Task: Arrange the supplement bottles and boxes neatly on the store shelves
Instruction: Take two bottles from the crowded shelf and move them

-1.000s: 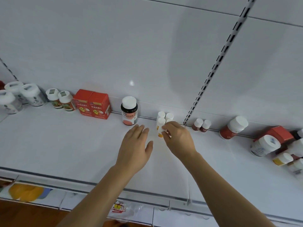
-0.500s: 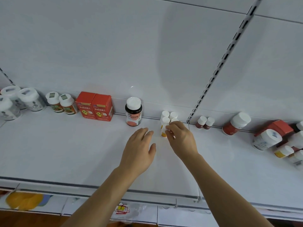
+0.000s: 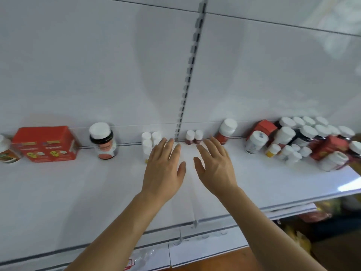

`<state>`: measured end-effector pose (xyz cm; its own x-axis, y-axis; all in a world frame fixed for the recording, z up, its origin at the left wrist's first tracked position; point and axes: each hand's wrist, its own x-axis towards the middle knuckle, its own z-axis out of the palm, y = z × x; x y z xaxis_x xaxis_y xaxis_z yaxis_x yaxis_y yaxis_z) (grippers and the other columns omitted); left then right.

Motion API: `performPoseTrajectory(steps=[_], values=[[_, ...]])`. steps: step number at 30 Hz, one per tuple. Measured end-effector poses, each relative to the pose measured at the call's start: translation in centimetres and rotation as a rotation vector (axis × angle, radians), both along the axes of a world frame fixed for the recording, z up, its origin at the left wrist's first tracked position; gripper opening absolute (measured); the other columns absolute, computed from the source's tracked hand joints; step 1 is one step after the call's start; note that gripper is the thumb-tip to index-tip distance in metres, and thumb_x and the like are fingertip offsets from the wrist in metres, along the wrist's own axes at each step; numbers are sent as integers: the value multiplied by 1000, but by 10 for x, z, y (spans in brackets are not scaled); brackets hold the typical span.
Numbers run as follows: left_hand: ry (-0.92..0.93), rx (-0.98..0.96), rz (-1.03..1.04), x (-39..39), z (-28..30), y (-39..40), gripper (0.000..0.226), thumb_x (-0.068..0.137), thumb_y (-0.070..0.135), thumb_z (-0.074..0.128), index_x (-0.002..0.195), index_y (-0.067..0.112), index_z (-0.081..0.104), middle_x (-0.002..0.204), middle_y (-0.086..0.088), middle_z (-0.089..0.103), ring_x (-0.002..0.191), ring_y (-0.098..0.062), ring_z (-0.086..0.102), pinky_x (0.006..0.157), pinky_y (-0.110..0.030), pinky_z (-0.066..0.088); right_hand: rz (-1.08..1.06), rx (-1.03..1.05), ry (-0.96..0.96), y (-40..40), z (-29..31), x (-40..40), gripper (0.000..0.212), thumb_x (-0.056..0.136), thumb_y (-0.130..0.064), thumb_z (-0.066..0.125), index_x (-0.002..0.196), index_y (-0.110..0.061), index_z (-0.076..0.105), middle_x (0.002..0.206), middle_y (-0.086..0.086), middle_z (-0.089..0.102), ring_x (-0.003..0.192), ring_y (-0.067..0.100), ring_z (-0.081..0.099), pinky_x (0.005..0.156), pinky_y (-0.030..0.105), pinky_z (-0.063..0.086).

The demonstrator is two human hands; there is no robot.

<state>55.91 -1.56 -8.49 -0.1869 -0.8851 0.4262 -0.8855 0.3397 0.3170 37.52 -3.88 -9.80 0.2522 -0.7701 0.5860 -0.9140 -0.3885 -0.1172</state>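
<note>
Both hands hover over the white shelf (image 3: 78, 192), fingers straight and holding nothing. My left hand (image 3: 163, 169) partly covers a cluster of small white bottles (image 3: 148, 140) at the back wall. My right hand (image 3: 215, 167) is just in front of two small red bottles (image 3: 193, 136). A dark bottle with a white cap (image 3: 103, 140) and two red boxes (image 3: 46, 144) stand further left. A red bottle with a white cap (image 3: 226, 131) leans at the back, right of my right hand.
A jumbled heap of white-capped bottles and red boxes (image 3: 304, 141) crowds the shelf's right end. A slotted upright (image 3: 187, 81) runs up the back wall. A green-labelled bottle (image 3: 5, 151) sits at the far left. The shelf's front edge (image 3: 195, 223) runs below my wrists.
My right hand has let go of the small white bottle and moved right, opening flat. The camera has swung right, bringing the heap of bottles at the right end into view.
</note>
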Motion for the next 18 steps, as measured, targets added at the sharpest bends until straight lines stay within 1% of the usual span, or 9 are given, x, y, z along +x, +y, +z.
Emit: performPoseTrajectory(steps=[3, 7, 11, 14, 17, 18], values=[[12, -15, -80, -46, 4, -5, 50, 94, 28, 63, 136, 3, 55, 146, -18, 50, 140, -36, 41, 112, -51, 39, -116, 26, 14, 10, 4, -50, 39, 95, -28, 58, 124, -3, 65, 133, 19, 61, 133, 42, 49, 105, 54, 46], [11, 6, -137, -106, 4, -11, 51, 97, 33, 57, 141, 7, 52, 149, -14, 48, 142, -31, 39, 117, -45, 34, -225, 49, 19, 14, 6, -115, 41, 91, -24, 68, 124, -1, 64, 131, 21, 62, 132, 44, 49, 104, 56, 46], [42, 50, -152, -171, 4, -20, 50, 98, 33, 56, 140, 7, 51, 148, -11, 49, 139, -30, 42, 117, -42, 35, -255, 93, 0, 7, 6, -184, 41, 91, -26, 64, 125, -2, 63, 128, 17, 62, 131, 43, 48, 102, 56, 46], [95, 116, -122, -217, 6, -29, 49, 97, 30, 59, 138, 5, 53, 144, -12, 52, 134, -30, 47, 111, -42, 41, -229, 106, -19, -4, 5, -234, 36, 90, -24, 61, 119, -4, 63, 119, 13, 63, 124, 41, 51, 96, 54, 49], [123, 115, -94, -254, 5, -41, 48, 90, 23, 68, 132, 2, 57, 132, -15, 59, 123, -33, 56, 99, -45, 51, -206, 112, -28, -21, 5, -277, 36, 91, -26, 49, 114, -5, 64, 114, 12, 64, 120, 40, 53, 93, 52, 49], [134, 120, -81, -263, 5, -45, 47, 89, 21, 69, 130, 2, 57, 129, -15, 60, 120, -34, 58, 96, -44, 51, -211, 112, -35, -27, 4, -289, 34, 90, -25, 51, 114, -5, 64, 115, 13, 64, 120, 41, 53, 92, 52, 50]])
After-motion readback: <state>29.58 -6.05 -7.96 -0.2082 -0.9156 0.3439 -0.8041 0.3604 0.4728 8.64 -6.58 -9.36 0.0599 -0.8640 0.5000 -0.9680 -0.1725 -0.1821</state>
